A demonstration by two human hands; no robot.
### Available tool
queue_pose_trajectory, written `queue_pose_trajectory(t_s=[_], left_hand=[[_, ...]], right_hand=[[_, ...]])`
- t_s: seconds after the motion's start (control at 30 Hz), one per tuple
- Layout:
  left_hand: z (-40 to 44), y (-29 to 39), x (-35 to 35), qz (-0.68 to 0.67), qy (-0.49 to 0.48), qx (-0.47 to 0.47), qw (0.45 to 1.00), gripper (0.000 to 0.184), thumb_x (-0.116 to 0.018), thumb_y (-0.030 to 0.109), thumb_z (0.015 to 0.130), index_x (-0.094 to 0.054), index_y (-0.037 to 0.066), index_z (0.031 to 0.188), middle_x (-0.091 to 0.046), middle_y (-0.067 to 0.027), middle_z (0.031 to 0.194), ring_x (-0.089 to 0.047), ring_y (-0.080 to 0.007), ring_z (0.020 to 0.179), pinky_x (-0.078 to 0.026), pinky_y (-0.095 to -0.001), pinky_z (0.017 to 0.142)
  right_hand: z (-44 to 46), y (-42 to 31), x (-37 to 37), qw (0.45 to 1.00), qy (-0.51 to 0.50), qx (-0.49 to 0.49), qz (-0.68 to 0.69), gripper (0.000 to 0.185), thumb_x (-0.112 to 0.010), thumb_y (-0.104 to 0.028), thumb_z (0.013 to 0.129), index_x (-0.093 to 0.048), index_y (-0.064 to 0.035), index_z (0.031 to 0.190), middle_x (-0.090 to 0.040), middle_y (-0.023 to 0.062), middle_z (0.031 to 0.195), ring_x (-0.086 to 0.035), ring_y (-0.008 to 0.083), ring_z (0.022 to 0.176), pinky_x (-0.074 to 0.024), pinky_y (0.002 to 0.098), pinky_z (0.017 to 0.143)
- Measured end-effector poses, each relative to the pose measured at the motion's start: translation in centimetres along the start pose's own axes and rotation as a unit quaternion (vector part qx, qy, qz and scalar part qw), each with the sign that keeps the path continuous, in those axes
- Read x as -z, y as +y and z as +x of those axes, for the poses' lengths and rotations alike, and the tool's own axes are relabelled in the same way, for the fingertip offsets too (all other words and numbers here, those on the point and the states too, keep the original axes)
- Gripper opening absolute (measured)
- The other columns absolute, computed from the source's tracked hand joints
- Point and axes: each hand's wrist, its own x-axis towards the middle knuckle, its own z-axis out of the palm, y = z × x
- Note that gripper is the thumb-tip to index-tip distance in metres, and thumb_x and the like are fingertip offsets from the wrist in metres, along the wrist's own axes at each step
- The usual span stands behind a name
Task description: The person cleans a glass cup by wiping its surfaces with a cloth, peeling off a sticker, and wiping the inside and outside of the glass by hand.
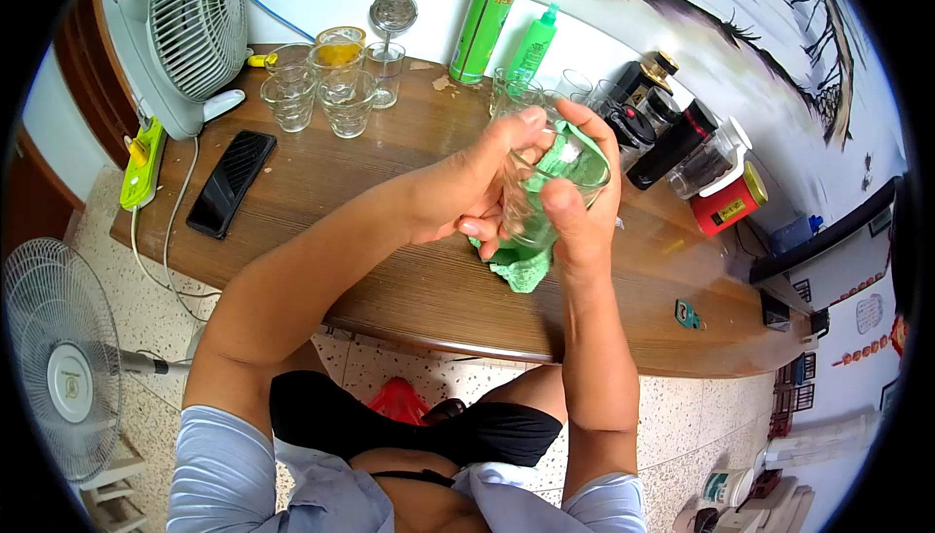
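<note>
A clear drinking glass [528, 210] is held tilted between my two hands above the wooden table's near side. My left hand [477, 168] is closed around the glass from the left, thumb up by the rim. My right hand [587, 212] grips it from the right, with its thumb at the rim and its fingers on the far side. A green cloth [521, 270] shows inside the mouth of the glass and hangs out below it. Parts of my fingers are hidden behind the glass and cloth.
Several glasses [348, 105] stand at the back left, near a box fan [195, 36] and a phone [231, 183]. A green can [490, 17], a pump bottle [534, 46], dark flasks [674, 144] and a red tin [729, 200] line the back. A floor fan [68, 382] stands left.
</note>
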Motion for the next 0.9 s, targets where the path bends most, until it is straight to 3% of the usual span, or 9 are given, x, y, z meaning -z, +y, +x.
queue_pose_trajectory(t_s=[0.07,0.17,0.2,0.3,0.4,0.6,0.8,0.9], left_hand=[[0.3,-0.4,0.3,-0.021,0.011,-0.005,1.0,0.079,-0.027,0.079,0.104,-0.056,0.012,0.132,-0.062,-0.0026,0.089,-0.05,-0.0094,0.051,-0.053,-0.0315,0.051],[1.2,-1.8,0.8,-0.02,0.096,-0.012,0.995,0.085,-0.027,0.083,0.102,-0.057,0.01,0.133,-0.064,-0.0036,0.094,-0.06,-0.0114,0.062,-0.055,-0.0315,0.054],[1.2,-1.5,0.4,-0.006,0.115,-0.015,0.993,0.092,-0.027,0.084,0.101,-0.052,0.007,0.144,-0.065,-0.0056,0.106,-0.064,-0.0134,0.071,-0.055,-0.0301,0.056],[0.6,-0.8,-0.8,0.01,0.058,-0.029,0.998,0.093,-0.026,0.081,0.103,-0.044,0.005,0.154,-0.062,-0.0059,0.115,-0.062,-0.0123,0.067,-0.054,-0.0277,0.056],[0.4,-0.5,-0.4,0.048,-0.006,-0.031,0.998,0.089,-0.027,0.077,0.105,-0.039,0.006,0.157,-0.062,-0.0052,0.115,-0.058,-0.0102,0.062,-0.053,-0.0259,0.055],[-0.1,0.5,-0.6,0.039,-0.018,-0.04,0.998,0.079,-0.03,0.073,0.105,-0.045,0.008,0.147,-0.061,-0.0023,0.096,-0.043,-0.008,0.046,-0.052,-0.0254,0.049],[-0.5,0.9,0.0,0.001,0.003,0.014,1.0,0.084,-0.035,0.081,0.1,-0.052,0.009,0.139,-0.062,-0.0033,0.09,-0.041,-0.009,0.046,-0.046,-0.0279,0.046],[0.1,0.1,-0.3,-0.049,0.08,0.044,0.995,0.093,-0.034,0.087,0.097,-0.052,0.009,0.144,-0.061,-0.0037,0.084,-0.045,-0.0108,0.049,-0.048,-0.03,0.049]], right_hand=[[-0.4,0.3,-1.2,0.997,0.06,0.014,-0.044,0.082,-0.098,-0.027,0.077,-0.05,-0.005,0.14,-0.066,0.0118,0.122,-0.066,0.0186,0.104,-0.0576,0.0347,0.092],[-0.7,0.7,-1.8,0.949,0.102,0.087,-0.286,0.073,-0.095,-0.022,0.08,-0.051,-0.0052,0.135,-0.064,0.0123,0.128,-0.064,0.0191,0.111,-0.0565,0.0357,0.095],[-0.7,0.7,-1.6,0.936,0.098,0.106,-0.321,0.073,-0.096,-0.021,0.079,-0.05,-0.0051,0.133,-0.062,0.0117,0.13,-0.064,0.02,0.113,-0.057,0.0359,0.094],[-0.2,1.7,-0.8,0.938,0.092,0.167,-0.289,0.079,-0.099,-0.026,0.075,-0.05,-0.0046,0.134,-0.062,0.0129,0.125,-0.064,0.0192,0.104,-0.0591,0.0346,0.084],[-0.5,1.4,-0.8,0.964,0.07,0.151,-0.206,0.078,-0.098,-0.028,0.077,-0.05,-0.0038,0.134,-0.063,0.014,0.126,-0.063,0.0204,0.11,-0.0582,0.0364,0.09],[-0.3,1.2,0.0,0.988,0.025,0.107,-0.106,0.079,-0.095,-0.03,0.081,-0.048,-0.0035,0.139,-0.063,0.0148,0.13,-0.063,0.0215,0.117,-0.0537,0.0401,0.103],[-0.6,0.2,-1.3,0.999,0.014,0.04,-0.017,0.078,-0.095,-0.029,0.081,-0.049,-0.0035,0.139,-0.064,0.0142,0.128,-0.065,0.0206,0.113,-0.0543,0.0398,0.102],[-0.5,0.3,-2.3,0.996,0.083,0.012,-0.037,0.078,-0.096,-0.029,0.08,-0.051,-0.0038,0.138,-0.064,0.0131,0.123,-0.066,0.0194,0.106,-0.0557,0.0379,0.096]])
